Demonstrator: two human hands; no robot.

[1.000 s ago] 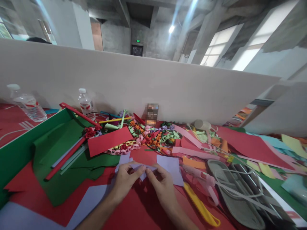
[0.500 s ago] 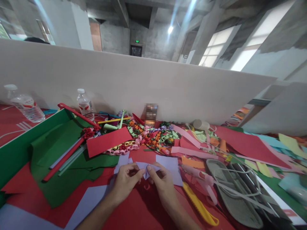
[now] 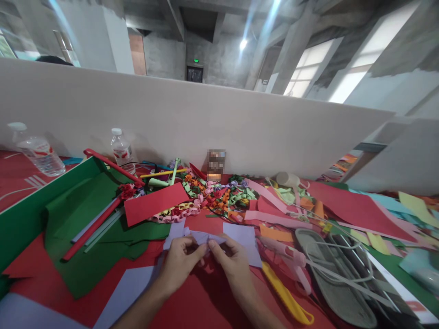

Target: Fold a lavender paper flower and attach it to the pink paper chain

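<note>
Dim, greyish light overall. High beyond the right grip [image 3: 231, 260], a lamp [image 3: 243, 44] glares amid bluish streaks; pale windows [image 3: 308, 68] glow farther right. Soft shadow darkens the surface [image 3: 192, 299] beneath the grip. Outward from it, shapes stretch and lean; farther detail softens, and one patch [image 3: 216, 164] is pixelated.

Clock centred on the held paper [image 3: 200, 236]: plain lilac, above a solid red tabletop [image 3: 192, 308]; at 9 o'clock, green sheet [image 3: 75, 269] and red tube [image 3: 91, 235]; at 10, red card [image 3: 156, 204] and, farther out, clear bottle [image 3: 121, 151] with white cap and red-marked label. At 12, chains [image 3: 224, 201] of mixed orange, pink, yellow, green and purple links, pale grey partition [image 3: 206, 119] beyond. At 3, pink glue gun [image 3: 284, 251] and orange strip [image 3: 277, 233]; at 4, yellow tool [image 3: 286, 294].
</note>
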